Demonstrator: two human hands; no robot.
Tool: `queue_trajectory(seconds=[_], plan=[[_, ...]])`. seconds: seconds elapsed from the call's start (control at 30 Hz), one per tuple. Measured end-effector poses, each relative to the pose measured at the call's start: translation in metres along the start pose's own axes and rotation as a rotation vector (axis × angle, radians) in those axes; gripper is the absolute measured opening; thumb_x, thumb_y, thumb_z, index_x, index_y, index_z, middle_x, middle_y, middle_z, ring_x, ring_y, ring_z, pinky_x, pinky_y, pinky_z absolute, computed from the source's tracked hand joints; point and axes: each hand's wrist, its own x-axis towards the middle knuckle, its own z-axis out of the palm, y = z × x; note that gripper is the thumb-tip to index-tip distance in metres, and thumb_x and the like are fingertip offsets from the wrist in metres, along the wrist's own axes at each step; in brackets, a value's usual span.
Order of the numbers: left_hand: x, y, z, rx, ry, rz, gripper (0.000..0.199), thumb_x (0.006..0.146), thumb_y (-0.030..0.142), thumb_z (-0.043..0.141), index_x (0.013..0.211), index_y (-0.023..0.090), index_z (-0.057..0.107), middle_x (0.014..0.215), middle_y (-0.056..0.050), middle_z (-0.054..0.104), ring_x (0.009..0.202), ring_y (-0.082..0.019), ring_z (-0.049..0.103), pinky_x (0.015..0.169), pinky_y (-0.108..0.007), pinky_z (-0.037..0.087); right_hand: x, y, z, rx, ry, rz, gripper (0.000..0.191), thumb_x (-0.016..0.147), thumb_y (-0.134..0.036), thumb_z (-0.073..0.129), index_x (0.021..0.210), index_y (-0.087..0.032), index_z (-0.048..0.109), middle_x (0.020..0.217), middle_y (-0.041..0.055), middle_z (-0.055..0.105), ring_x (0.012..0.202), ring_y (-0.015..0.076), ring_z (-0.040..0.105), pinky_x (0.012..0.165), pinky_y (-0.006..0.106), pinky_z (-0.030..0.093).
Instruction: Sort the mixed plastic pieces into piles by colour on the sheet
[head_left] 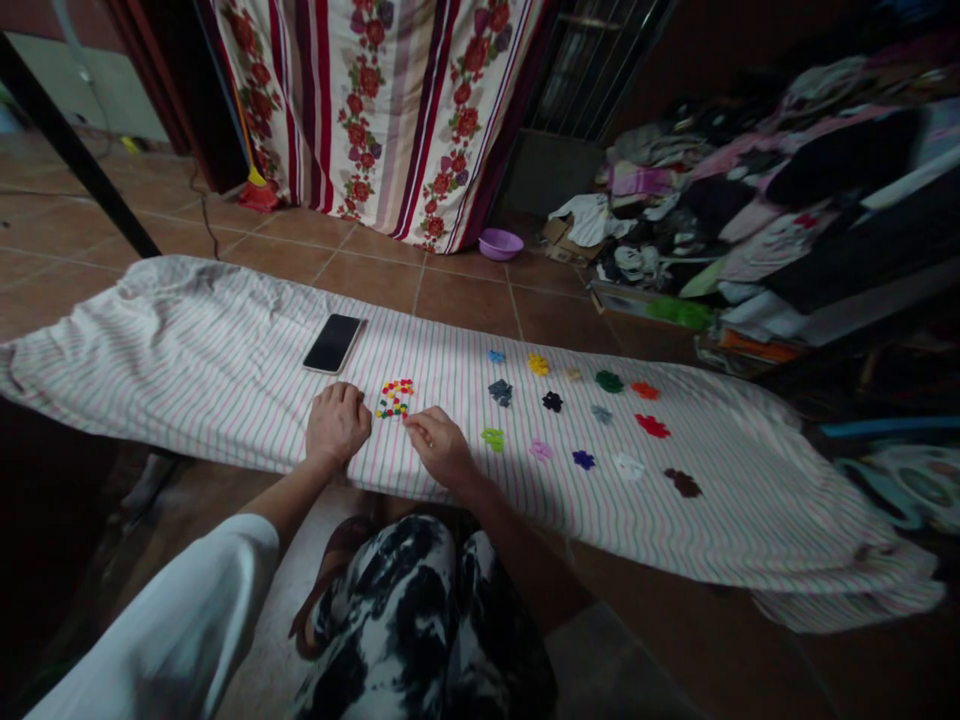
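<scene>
Head view, dim light. The multicoloured figure of small pieces [394, 400] lay on the striped cloth [735, 430] over the counter [225, 370], left of the counter's middle and roughly midway between its near and far edges. Red and yellow mostly, some green. About as long as wide, so I could not fix a long axis.

Key relation: the figure sat between my two hands. My right hand [431, 440] was the nearer, thumb and forefinger together at the figure's near right corner, so the figure lay ahead and to the left of those fingertips. Too small to tell whether a piece was between them. My left hand [337, 425] rested on the cloth just left of the figure, fingers curled under; I cannot tell whether they were apart or closed on anything.

Sorted piles ran rightward in three rough rows. Nearest my right hand, to its right: the lime-green pile [493, 438]; the dark grey pile [500, 393] lay farther toward the far edge. Phone [332, 343] lay beyond my left hand, toward the far edge.
</scene>
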Motion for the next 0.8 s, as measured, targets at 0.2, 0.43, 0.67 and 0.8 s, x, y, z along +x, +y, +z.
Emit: queue_trajectory(seconds=[0.2, 0.43, 0.67, 0.8], plan=[[0.0, 0.0, -0.001, -0.027, -0.01, -0.007, 0.017, 0.084, 0.024, 0.044, 0.092, 0.018, 0.057, 0.096, -0.012, 0.061, 0.096, -0.029, 0.054, 0.082, -0.042, 0.04, 0.01, -0.001, 0.023, -0.127, -0.015, 0.108, 0.023, 0.087, -0.016, 0.051, 0.098, -0.023, 0.069, 0.091, 0.0046, 0.062, 0.083, 0.0177, 0.061, 0.077, 0.028, 0.049], [0.0, 0.001, -0.003, -0.057, -0.017, -0.019, 0.017, 0.083, 0.024, 0.045, 0.093, 0.018, 0.057, 0.096, -0.013, 0.061, 0.097, -0.029, 0.054, 0.084, -0.043, 0.039, 0.012, 0.0, 0.031, -0.202, 0.024, 0.157, 0.022, 0.086, -0.018, 0.053, 0.101, -0.025, 0.068, 0.09, 0.0028, 0.064, 0.08, 0.0171, 0.06, 0.071, 0.027, 0.046], [0.0, 0.0, -0.001, -0.059, -0.011, -0.017, 0.016, 0.084, 0.024, 0.044, 0.091, 0.018, 0.057, 0.097, -0.013, 0.061, 0.097, -0.029, 0.054, 0.083, -0.042, 0.039, 0.014, -0.005, 0.035, -0.274, 0.064, 0.199, 0.013, 0.088, -0.026, 0.057, 0.097, -0.026, 0.067, 0.089, 0.0018, 0.065, 0.079, 0.0172, 0.06, 0.067, 0.026, 0.043], [0.0, 0.0, -0.001, -0.065, -0.011, -0.01, 0.017, 0.083, 0.024, 0.044, 0.092, 0.018, 0.057, 0.096, -0.013, 0.061, 0.097, -0.029, 0.054, 0.083, -0.043, 0.04, 0.012, -0.006, 0.035, -0.214, 0.099, 0.193, 0.012, 0.089, -0.027, 0.057, 0.094, -0.027, 0.067, 0.086, 0.0, 0.065, 0.074, 0.0151, 0.06, 0.064, 0.025, 0.043]])
